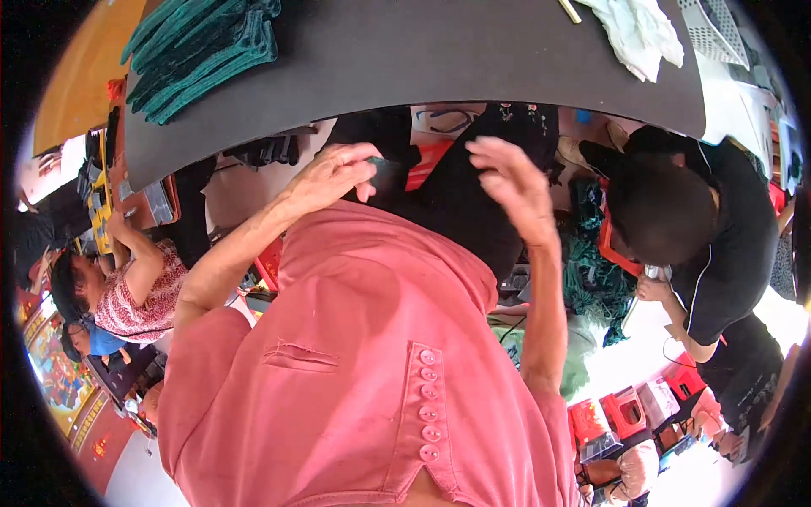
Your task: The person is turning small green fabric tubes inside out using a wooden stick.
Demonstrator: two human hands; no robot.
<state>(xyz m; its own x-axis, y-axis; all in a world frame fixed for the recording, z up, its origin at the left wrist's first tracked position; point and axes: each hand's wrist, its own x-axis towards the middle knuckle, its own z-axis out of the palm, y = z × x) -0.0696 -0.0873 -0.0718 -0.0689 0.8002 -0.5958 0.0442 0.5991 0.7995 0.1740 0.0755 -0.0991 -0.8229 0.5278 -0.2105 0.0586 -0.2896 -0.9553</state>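
Observation:
Above my lap, my left hand (336,176) is closed, thumb and fingers pinched together. A small dark green piece (377,160) shows at its fingertips; its kind is too small to make out. My right hand (517,184) is raised to the right, its fingers apart and slightly blurred, with nothing visible in it. Both hands are short of the near edge of a dark grey table (405,59). On the table's left part lies a stack of folded dark green velvety fabric pieces (207,55), apart from my hands.
A crumpled white cloth (638,34) lies at the table's right, near a white perforated basket (716,29). Below, to my right, is a heap of dark green fabric (596,275). A co-worker in black (735,228) bends close on the right; another person (139,291) sits left.

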